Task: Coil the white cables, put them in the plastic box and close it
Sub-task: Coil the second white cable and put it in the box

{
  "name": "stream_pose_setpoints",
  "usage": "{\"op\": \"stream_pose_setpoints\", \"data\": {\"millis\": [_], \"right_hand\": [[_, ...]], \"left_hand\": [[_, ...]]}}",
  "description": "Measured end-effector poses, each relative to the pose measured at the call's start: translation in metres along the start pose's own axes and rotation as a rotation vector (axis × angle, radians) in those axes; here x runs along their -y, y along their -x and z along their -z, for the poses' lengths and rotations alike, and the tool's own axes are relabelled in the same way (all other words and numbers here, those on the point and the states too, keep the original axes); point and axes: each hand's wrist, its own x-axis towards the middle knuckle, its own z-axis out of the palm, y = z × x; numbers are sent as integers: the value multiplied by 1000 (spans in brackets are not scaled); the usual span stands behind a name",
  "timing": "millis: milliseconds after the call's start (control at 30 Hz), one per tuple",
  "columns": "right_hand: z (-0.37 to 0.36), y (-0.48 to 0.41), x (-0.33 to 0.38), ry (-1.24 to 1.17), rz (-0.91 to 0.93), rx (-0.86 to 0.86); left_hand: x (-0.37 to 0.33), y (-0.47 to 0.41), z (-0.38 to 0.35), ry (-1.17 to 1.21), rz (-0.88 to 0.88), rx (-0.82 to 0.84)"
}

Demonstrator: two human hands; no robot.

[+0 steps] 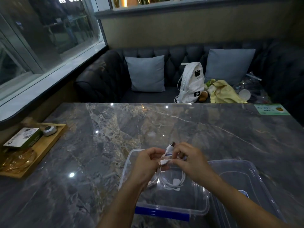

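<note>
Nearest, one open plastic box (127, 162) sits under both hands. The left hand (146, 162) and right hand (189, 160) each pinch an end of one white cable (169, 185), whose coil hangs over the box (a second cable can't be made out). Coiling looks nearly done; the next move is to lower it in, then fit the one lid (243, 176) lying alongside. Two cushions (146, 73) sit beyond.

You're working in dim light, and it falls from above, leaving small white glints on the polished marble table (213, 137) from centre out to 8 o'clock (the brightest is at 8). The window (49, 38) at 10 o'clock is dark and reflective. Wide-angle distortion bows the window sill (49, 89) at 9 o'clock. Your left hand (146, 163), right hand (189, 160) and the white cable (171, 181) at 6 o'clock look slightly soft.
</note>
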Motion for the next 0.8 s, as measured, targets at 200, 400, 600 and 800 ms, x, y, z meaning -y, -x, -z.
{"op": "stream_pose_setpoints", "data": {"millis": [200, 400, 600, 800], "right_hand": [[-5, 5, -7, -37, -142, 34], [-8, 3, -11, -201, -276, -21], [-14, 5, -4, -205, -224, 46], [9, 8, 8, -278, -60, 113]], "left_hand": [[4, 6, 3, -51, -81, 126], [6, 14, 6, -221, -95, 169], [15, 16, 1, -64, -69, 7], [13, 15, 14, 125, 138, -22]]}}
